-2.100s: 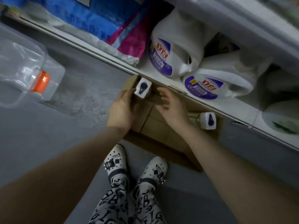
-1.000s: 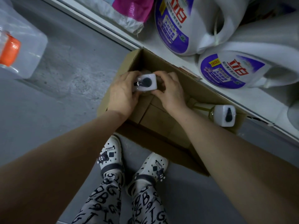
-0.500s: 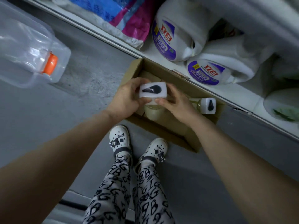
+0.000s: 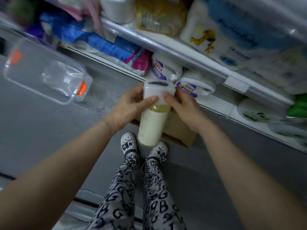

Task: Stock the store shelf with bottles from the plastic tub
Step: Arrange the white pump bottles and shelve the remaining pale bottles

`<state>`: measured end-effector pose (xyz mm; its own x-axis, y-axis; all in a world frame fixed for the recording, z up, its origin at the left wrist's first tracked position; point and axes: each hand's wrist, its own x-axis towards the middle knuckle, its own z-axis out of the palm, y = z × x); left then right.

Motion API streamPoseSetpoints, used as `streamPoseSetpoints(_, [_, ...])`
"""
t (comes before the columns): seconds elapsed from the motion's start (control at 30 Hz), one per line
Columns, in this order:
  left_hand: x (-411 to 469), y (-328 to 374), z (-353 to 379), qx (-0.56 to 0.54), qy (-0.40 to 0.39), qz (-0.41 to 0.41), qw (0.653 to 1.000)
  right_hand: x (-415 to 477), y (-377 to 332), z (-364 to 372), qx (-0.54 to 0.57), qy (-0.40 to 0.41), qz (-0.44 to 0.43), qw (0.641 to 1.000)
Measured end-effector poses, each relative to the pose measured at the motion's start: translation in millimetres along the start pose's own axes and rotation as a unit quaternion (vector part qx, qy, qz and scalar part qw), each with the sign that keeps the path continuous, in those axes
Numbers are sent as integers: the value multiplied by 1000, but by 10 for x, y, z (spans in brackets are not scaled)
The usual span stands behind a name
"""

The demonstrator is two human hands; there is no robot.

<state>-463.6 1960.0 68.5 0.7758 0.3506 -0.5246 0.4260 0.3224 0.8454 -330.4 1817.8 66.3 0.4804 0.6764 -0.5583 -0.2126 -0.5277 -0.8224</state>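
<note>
1. You are holding a pale bottle [image 4: 152, 125] upright in the air. It is hanging just in front of the bottom shelf [image 4: 214, 107] and above a cardboard box [image 4: 178, 130] on the floor, with its white cap [image 4: 157, 89] facing the camera.
2. Your left hand [image 4: 131, 105] is gripping the cap from the left, with the thumb lying across the near face and the fingers curling behind.
3. Your right hand [image 4: 184, 107] is clasping the cap from the right, its thumb tip sitting close to the left thumb.
4. Both forearms are reaching forward and converging on the bottle.
5. 2 white detergent jugs [image 4: 159, 68] with purple labels are lying on the bottom shelf just behind the cap.
6. A clear plastic tub [image 4: 44, 77] with orange latches is sitting on the floor well to the left, apart from both hands.
7. Your 2 patterned shoes [image 4: 128, 144] are standing beneath the bottle's base.
</note>
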Motion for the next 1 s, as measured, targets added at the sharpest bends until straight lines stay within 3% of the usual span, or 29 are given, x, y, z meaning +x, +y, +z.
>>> streamPoseSetpoints(0.4, [-986, 1337, 237, -22, 31, 39, 998, -1093, -1365, 0, -2, 47, -15, 999])
streamPoseSetpoints(0.67, [-1384, 1991, 420, -14, 45, 83, 995, -1644, -1979, -32, 62, 97, -72, 991])
streamPoseSetpoints(1.0, [-1761, 2710, 581, 4, 54, 163, 985, -2147, -2602, -250, 66, 83, -139, 985])
